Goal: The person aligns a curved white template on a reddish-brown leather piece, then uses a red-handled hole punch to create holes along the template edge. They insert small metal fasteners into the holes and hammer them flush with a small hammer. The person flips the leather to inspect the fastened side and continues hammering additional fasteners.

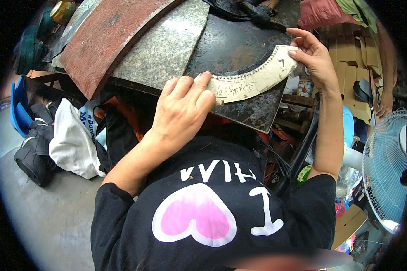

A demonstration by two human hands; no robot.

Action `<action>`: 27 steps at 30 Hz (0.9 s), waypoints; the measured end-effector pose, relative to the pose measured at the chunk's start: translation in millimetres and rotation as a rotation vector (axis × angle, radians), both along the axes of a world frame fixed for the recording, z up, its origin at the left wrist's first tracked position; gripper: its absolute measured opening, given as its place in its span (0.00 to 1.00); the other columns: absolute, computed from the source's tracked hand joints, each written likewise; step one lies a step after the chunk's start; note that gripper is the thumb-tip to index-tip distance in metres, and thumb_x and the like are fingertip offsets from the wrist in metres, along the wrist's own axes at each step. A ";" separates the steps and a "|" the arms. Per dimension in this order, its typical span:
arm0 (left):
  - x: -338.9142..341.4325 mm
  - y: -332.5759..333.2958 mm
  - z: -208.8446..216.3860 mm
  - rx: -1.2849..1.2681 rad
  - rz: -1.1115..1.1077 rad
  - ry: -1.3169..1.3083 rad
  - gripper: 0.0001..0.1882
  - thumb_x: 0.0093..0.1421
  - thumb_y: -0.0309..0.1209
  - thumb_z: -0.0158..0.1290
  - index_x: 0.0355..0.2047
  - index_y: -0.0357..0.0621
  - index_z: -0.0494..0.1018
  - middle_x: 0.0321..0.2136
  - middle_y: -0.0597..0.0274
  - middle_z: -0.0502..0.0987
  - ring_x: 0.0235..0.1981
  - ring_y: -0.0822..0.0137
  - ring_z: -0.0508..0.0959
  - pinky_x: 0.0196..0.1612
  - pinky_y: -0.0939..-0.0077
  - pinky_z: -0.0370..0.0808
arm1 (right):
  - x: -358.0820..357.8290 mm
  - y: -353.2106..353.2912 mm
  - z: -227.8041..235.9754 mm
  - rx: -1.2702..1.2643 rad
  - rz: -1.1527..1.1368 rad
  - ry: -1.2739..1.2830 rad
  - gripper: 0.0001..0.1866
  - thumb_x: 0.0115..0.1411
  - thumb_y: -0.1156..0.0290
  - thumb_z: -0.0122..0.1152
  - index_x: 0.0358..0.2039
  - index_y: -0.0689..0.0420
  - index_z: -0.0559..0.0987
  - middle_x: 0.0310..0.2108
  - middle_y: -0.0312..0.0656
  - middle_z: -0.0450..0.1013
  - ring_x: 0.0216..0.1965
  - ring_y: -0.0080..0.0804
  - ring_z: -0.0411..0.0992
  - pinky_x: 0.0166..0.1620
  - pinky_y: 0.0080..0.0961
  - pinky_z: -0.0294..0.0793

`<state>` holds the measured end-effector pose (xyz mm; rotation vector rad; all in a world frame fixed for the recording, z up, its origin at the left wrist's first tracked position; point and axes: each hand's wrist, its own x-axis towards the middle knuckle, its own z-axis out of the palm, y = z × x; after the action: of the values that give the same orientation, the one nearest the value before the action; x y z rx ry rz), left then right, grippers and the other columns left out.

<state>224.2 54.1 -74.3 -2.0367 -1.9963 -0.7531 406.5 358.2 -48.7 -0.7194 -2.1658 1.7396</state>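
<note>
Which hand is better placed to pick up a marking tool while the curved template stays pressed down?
Probably the right hand: only its fingertips touch the end of the curved cardboard template. The left hand lies flat, pinning it on the dark sheet.

The left hand [182, 110] lies palm down near the body, fingers together and pressed flat (thumb tucked out of sight). The right hand [313, 56] reaches farther right, arm nearly straight, fingertips [294, 53] pinching down.
</note>
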 end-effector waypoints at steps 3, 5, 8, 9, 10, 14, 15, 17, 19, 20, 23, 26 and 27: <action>-2.6 1.6 2.2 -0.019 -0.015 -0.005 0.10 0.50 0.30 0.57 0.29 0.44 0.67 0.48 0.52 0.77 0.38 0.61 0.75 0.44 0.66 0.70 | -5.9 3.6 -9.4 0.288 0.043 -0.064 0.24 0.56 0.78 0.67 0.55 0.56 0.78 0.36 0.29 0.69 0.38 0.15 0.68 0.43 0.13 0.68; -0.7 0.4 4.9 -0.039 -0.026 -0.060 0.13 0.48 0.31 0.60 0.30 0.43 0.68 0.48 0.52 0.77 0.38 0.60 0.74 0.44 0.66 0.70 | -9.1 3.7 -13.2 0.396 0.041 -0.079 0.21 0.54 0.77 0.67 0.50 0.51 0.81 0.34 0.31 0.69 0.36 0.19 0.68 0.41 0.17 0.70; -0.9 0.5 5.8 -0.037 -0.024 -0.081 0.16 0.46 0.33 0.63 0.31 0.43 0.68 0.48 0.54 0.77 0.38 0.60 0.74 0.43 0.66 0.70 | -13.1 3.8 -12.6 0.526 0.052 -0.052 0.21 0.54 0.76 0.69 0.50 0.51 0.81 0.35 0.32 0.70 0.37 0.20 0.68 0.43 0.17 0.71; -1.2 1.0 5.3 -0.039 -0.021 -0.077 0.17 0.45 0.34 0.64 0.31 0.42 0.68 0.48 0.54 0.77 0.38 0.60 0.74 0.43 0.66 0.70 | -13.5 3.8 -11.0 0.494 0.046 -0.049 0.21 0.54 0.76 0.69 0.50 0.52 0.81 0.35 0.32 0.70 0.37 0.20 0.69 0.44 0.17 0.71; -1.6 0.9 4.7 -0.029 -0.019 -0.084 0.17 0.46 0.34 0.64 0.31 0.42 0.68 0.48 0.54 0.77 0.38 0.60 0.74 0.43 0.66 0.70 | -13.3 4.2 -8.5 0.449 0.048 -0.059 0.21 0.55 0.75 0.69 0.50 0.52 0.81 0.36 0.32 0.70 0.37 0.20 0.69 0.44 0.17 0.71; -2.6 0.7 1.6 -0.006 -0.008 -0.107 0.16 0.47 0.35 0.63 0.30 0.43 0.68 0.47 0.55 0.77 0.38 0.60 0.74 0.43 0.65 0.70 | -9.0 6.5 2.7 0.019 0.022 -0.023 0.25 0.55 0.74 0.71 0.54 0.57 0.78 0.37 0.32 0.70 0.39 0.18 0.70 0.44 0.16 0.72; -2.8 0.7 1.0 0.006 -0.008 -0.110 0.16 0.47 0.35 0.63 0.30 0.43 0.68 0.47 0.55 0.77 0.38 0.60 0.74 0.42 0.65 0.70 | -8.9 6.9 3.7 -0.017 0.034 -0.059 0.25 0.55 0.74 0.71 0.55 0.56 0.77 0.38 0.32 0.71 0.39 0.18 0.70 0.44 0.16 0.72; -2.6 0.3 0.7 0.004 -0.002 -0.110 0.16 0.48 0.35 0.63 0.30 0.43 0.68 0.47 0.55 0.77 0.38 0.60 0.74 0.42 0.65 0.70 | -8.0 8.2 5.0 -0.079 0.041 -0.107 0.26 0.55 0.74 0.71 0.55 0.56 0.77 0.38 0.32 0.71 0.39 0.18 0.70 0.44 0.16 0.72; -1.4 0.2 0.1 0.011 0.000 -0.112 0.16 0.48 0.35 0.63 0.30 0.43 0.67 0.48 0.55 0.78 0.37 0.59 0.75 0.43 0.64 0.70 | -9.0 10.8 4.0 0.114 0.088 -0.156 0.22 0.55 0.73 0.71 0.51 0.57 0.79 0.34 0.30 0.70 0.38 0.18 0.70 0.44 0.17 0.72; -1.5 0.2 -0.3 0.013 -0.001 -0.116 0.17 0.48 0.34 0.64 0.29 0.43 0.66 0.48 0.54 0.78 0.37 0.58 0.75 0.43 0.63 0.71 | -10.7 12.7 2.5 0.174 0.117 -0.172 0.21 0.55 0.73 0.71 0.50 0.57 0.80 0.33 0.29 0.70 0.37 0.18 0.69 0.44 0.17 0.72; -1.5 -0.6 -1.9 0.023 -0.008 -0.129 0.18 0.47 0.34 0.65 0.28 0.43 0.66 0.48 0.54 0.78 0.36 0.57 0.76 0.43 0.63 0.71 | -15.2 19.8 -3.0 0.244 0.141 -0.150 0.15 0.54 0.72 0.72 0.44 0.56 0.83 0.34 0.28 0.70 0.36 0.18 0.67 0.43 0.17 0.70; -2.5 0.7 -5.3 0.063 -0.005 -0.121 0.18 0.47 0.34 0.65 0.28 0.43 0.66 0.48 0.54 0.78 0.36 0.58 0.76 0.43 0.63 0.72 | -20.1 27.0 -12.3 0.383 0.128 -0.182 0.18 0.57 0.72 0.70 0.48 0.56 0.80 0.37 0.31 0.73 0.38 0.19 0.71 0.44 0.18 0.71; -2.1 0.8 -6.0 0.077 -0.005 -0.118 0.18 0.47 0.34 0.65 0.28 0.42 0.66 0.48 0.54 0.78 0.36 0.58 0.76 0.43 0.63 0.72 | -21.3 28.9 -15.6 0.333 0.110 -0.190 0.16 0.57 0.72 0.69 0.47 0.56 0.80 0.36 0.29 0.72 0.38 0.17 0.70 0.43 0.16 0.69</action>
<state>222.1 54.9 -80.3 -1.9980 -1.9905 -0.9565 385.2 387.1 -64.3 -0.7126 -2.5824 1.3498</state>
